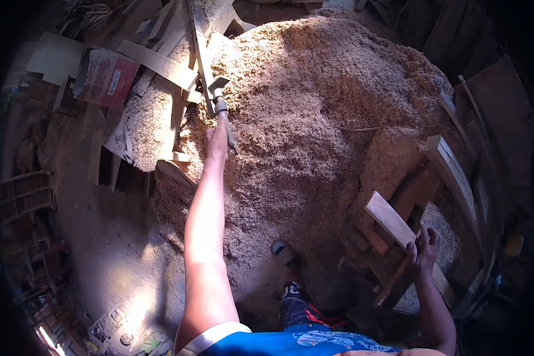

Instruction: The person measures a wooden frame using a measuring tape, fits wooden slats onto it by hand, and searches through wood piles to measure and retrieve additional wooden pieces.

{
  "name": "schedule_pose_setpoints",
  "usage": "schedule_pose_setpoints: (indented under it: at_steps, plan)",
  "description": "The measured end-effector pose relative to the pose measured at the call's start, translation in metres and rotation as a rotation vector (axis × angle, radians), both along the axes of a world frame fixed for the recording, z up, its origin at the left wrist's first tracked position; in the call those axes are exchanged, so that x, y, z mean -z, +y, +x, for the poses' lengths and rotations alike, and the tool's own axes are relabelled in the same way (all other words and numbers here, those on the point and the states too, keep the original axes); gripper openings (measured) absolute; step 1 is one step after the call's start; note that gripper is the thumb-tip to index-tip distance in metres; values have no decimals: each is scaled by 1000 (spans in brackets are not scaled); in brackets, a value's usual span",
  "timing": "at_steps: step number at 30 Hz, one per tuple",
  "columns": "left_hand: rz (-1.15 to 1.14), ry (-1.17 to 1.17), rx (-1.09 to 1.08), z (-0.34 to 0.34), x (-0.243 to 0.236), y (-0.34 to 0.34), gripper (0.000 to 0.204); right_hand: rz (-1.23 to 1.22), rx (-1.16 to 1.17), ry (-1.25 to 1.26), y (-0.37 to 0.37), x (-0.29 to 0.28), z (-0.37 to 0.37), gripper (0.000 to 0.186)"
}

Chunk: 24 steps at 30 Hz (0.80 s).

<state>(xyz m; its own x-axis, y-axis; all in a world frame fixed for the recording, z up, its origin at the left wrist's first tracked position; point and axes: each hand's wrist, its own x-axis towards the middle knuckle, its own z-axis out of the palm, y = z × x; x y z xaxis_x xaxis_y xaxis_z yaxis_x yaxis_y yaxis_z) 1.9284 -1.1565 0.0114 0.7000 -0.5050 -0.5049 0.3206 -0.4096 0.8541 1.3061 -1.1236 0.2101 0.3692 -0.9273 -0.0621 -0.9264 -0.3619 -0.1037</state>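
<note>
Left hand (217, 141) was closed round a hammer handle (227, 127), its head against a long plank (198, 41) half buried in the sawdust heap (314, 118). Right hand (422, 254) gripped a short plank (390, 221) nearby. Work looked barely begun; most wood lay buried. Hammer head hard to make out.

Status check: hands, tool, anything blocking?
Left hand shut on hammer, head against long board. Right hand holds plank. Wood-shavings pile all around.

Flat red-and-white printed carton (105, 77) among boards at upper left; crumpled printed wrappers (120, 333) at lower left.
</note>
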Motion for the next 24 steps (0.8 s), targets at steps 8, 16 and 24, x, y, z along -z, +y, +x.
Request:
schedule_pose_setpoints:
  at_steps: [8, 16, 24]
  plan:
    - [-225, 144, -459, 162, 46, -63, 44, -27, 4, 32, 0, 7, -3, 67]
    - [-319, 265, -488, 231, 98, -132, 46, 24, 66, -25, -1, 6, -1, 66]
    - [-134, 74, -642, 191, 46, -134, 46, -11, -7, 7, -3, 8, -6, 65]
